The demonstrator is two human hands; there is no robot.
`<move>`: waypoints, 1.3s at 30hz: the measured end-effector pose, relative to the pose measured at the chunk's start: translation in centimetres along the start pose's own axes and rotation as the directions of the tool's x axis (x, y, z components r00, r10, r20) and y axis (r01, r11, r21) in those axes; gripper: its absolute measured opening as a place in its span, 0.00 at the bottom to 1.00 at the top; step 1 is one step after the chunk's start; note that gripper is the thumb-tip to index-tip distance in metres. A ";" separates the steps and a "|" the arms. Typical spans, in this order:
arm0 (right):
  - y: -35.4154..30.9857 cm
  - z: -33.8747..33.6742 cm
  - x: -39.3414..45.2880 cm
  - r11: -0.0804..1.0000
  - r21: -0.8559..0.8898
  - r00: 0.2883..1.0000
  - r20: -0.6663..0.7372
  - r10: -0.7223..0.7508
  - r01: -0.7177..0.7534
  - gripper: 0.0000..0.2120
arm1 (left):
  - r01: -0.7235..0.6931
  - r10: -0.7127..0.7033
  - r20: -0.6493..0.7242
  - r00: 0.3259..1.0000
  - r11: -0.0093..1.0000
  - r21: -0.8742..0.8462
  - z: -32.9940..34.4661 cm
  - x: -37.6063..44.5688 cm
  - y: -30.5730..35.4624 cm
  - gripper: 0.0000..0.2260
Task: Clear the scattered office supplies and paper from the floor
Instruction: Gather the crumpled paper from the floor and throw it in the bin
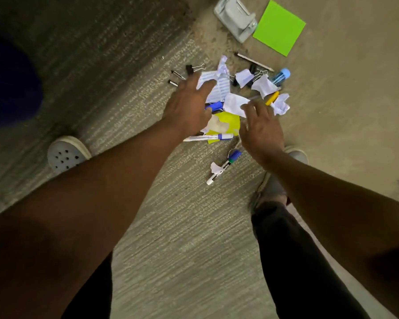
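Note:
A heap of supplies lies on the carpet: torn lined paper (pixel 220 85), crumpled white scraps (pixel 264 86), a yellow sheet (pixel 232 122), a blue marker (pixel 214 105), a white pen (pixel 207 137) and black binder clips (pixel 190 69). My left hand (pixel 188 104) hovers over the heap's left side, fingers spread, holding nothing. On the right side my right hand (pixel 262 127) reaches in with fingers apart, its fingertips touching a white paper scrap (pixel 234 103). A green-and-blue capped marker (pixel 225 166) lies apart, nearer to me.
A grey hole punch (pixel 236 17) and a bright green sticky-note pad (pixel 279 27) lie beyond the heap. A pencil (pixel 253 62), a blue-capped tube (pixel 281 75) and a yellow cutter (pixel 272 97) sit at the right. My white clog (pixel 66 154) stands left, my other foot (pixel 295 155) right.

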State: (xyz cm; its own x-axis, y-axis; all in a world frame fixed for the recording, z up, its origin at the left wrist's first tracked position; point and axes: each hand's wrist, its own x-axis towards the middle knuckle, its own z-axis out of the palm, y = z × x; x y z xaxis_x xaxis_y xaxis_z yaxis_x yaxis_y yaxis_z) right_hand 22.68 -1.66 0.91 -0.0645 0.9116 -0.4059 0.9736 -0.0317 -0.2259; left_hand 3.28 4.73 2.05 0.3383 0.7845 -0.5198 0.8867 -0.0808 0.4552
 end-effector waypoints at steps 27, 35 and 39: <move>4.3 1.1 5.4 0.995 0.098 0.999 0.026 0.029 -0.032 0.15 | -0.091 0.088 0.029 0.996 0.986 0.140 4.0 10.5 6.8 0.19; 5.6 -1.4 3.2 0.792 0.598 0.922 -0.227 0.313 -0.122 0.10 | 0.039 -0.083 -0.190 0.978 0.973 -0.227 2.5 7.4 5.8 0.04; 9.3 -2.4 -0.3 0.628 0.699 0.772 -0.172 0.612 -0.342 0.13 | 0.088 -0.130 -0.073 0.989 0.904 -0.419 2.7 5.1 6.7 0.06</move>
State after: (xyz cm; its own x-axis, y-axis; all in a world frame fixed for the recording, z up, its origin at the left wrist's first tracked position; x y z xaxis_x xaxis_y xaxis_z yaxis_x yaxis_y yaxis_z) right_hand 32.27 -1.20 1.07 0.5835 0.7549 -0.2995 0.4805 -0.6182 -0.6221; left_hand 11.78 6.48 0.48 0.1962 0.8311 -0.5203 0.6993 0.2534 0.6685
